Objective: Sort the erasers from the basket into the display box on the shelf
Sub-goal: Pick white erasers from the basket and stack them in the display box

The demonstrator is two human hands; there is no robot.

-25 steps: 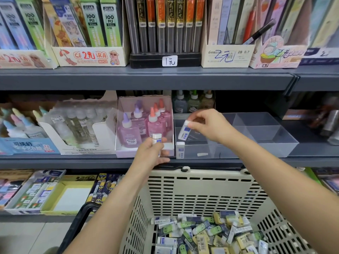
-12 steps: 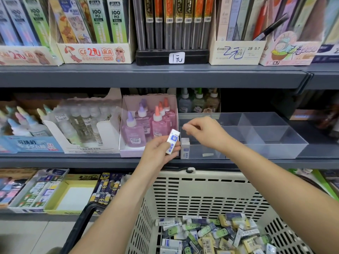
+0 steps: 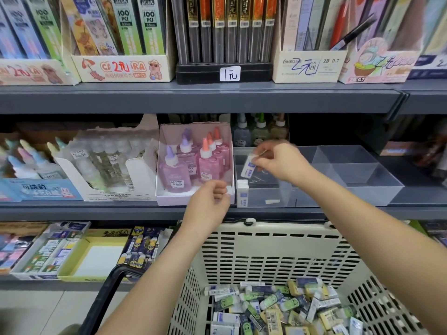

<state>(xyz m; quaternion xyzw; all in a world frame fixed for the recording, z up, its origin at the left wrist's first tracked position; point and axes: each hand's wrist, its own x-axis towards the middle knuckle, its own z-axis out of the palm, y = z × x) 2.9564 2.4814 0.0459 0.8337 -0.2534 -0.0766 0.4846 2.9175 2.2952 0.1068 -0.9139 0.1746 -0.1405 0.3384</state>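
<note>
Two bare hands are reaching toward the grey metal shelf point(image 3: 121, 210) at mid height. The R hand point(image 3: 278, 163) is pinching a small white rectangular eraser w/ a blue label point(image 3: 248, 168) by its upper end, btw thumb & fingertips. It is holding the eraser tilted, just above the leftmost compartment of the clear plastic display box point(image 3: 362, 184), which is sitting on that shelf. The L hand point(image 3: 209, 201) is hovering lower & to the left, in front of the pink cardboard tray of pink glue bottles point(image 3: 196, 165). Its fingers are loosely curled & gripping nothing. In the box's front-left corner, what look like two white upright erasers point(image 3: 242, 194) are standing side by side, touching, against the front wall. A small white scrap point(image 3: 272, 201) is showing low at that wall; can't tell if it's inside or stuck on. Below, the cream slotted plastic basket point(image 3: 278, 228) is sitting w/ its far rim just under the shelf edge, its black handle point(image 3: 101, 296) hanging at the left. A loose heap of wrapped erasers in white, green & yellow point(image 3: 278, 308) is lying on the basket's bottom, well apart from both hands.
</note>
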